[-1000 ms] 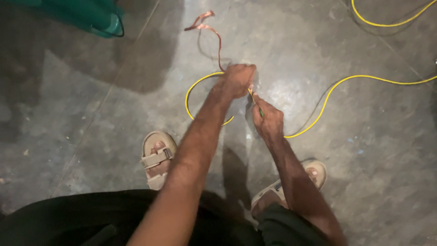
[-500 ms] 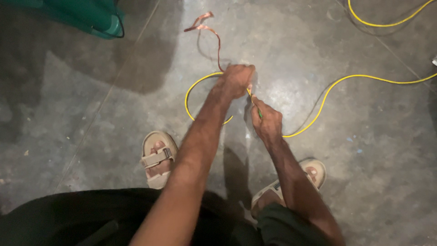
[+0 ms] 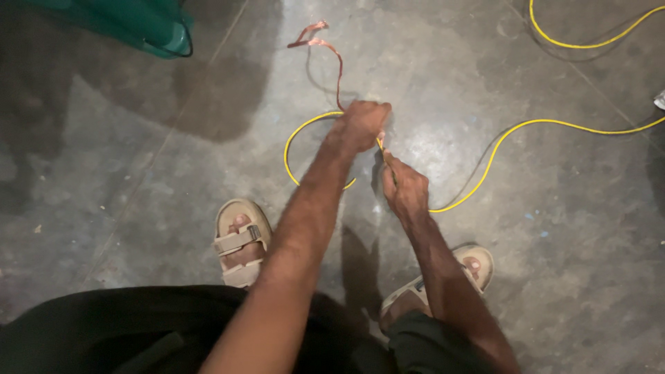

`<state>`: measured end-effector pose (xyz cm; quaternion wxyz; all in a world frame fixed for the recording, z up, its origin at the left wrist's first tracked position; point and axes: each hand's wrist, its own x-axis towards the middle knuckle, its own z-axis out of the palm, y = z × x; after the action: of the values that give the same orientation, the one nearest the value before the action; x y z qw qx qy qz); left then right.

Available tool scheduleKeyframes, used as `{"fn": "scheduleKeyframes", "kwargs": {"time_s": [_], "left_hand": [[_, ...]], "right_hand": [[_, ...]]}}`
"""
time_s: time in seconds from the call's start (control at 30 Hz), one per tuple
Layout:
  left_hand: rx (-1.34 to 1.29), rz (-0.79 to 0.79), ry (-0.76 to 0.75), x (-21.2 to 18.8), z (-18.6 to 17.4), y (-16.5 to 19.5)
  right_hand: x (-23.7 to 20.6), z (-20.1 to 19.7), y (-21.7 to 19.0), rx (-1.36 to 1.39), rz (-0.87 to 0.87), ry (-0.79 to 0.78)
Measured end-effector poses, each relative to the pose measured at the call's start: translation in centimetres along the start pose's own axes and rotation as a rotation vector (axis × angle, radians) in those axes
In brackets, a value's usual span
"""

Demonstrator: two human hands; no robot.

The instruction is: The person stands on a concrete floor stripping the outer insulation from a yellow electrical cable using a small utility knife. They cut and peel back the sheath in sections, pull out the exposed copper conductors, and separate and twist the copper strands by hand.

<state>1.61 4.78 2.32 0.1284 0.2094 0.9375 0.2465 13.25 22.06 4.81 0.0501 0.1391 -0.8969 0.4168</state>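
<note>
A thin yellow wire [image 3: 514, 129] loops over the grey concrete floor and runs off to the right. My left hand [image 3: 362, 123] is closed around the wire where bare copper strands [image 3: 324, 46] stick out and curl away from me. Just below it, my right hand [image 3: 404, 187] pinches the yellow wire close to the left hand; what else it holds is hidden. Both arms reach down between my two sandalled feet.
A green container [image 3: 142, 26] lies at the top left. More yellow wire [image 3: 575, 43] curves across the top right corner. My left sandal [image 3: 239, 242] and right sandal [image 3: 478, 266] stand on the floor [image 3: 104, 173].
Almost nothing differs; both hands keep the same grip on the wire and the copper strands stay where they were.
</note>
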Motion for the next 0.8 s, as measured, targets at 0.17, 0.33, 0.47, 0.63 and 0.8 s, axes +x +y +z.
{"fn": "scheduleKeyframes", "kwargs": {"time_s": [0.17, 0.33, 0.47, 0.63, 0.8], "left_hand": [[0.01, -0.017, -0.019, 0.5, 0.3, -0.3], [0.034, 0.05, 0.045, 0.5, 1.0, -0.8], [-0.018, 0.045, 0.007, 0.5, 1.3, -1.0], [-0.011, -0.005, -0.046, 1.8, 1.6, -0.6], [-0.045, 0.004, -0.003, 2.4, 1.5, -0.6]], "right_hand": [[-0.6, 0.1, 0.4, -0.099, 0.028, -0.039], [-1.2, -1.1, -0.6, -0.016, 0.141, -0.047], [-1.0, -2.0, -1.5, 0.133, 0.341, 0.058], [0.9, -2.3, -1.2, 0.213, 0.369, 0.102], [2.6, -1.5, -1.0, 0.199, 0.373, 0.077]]}}
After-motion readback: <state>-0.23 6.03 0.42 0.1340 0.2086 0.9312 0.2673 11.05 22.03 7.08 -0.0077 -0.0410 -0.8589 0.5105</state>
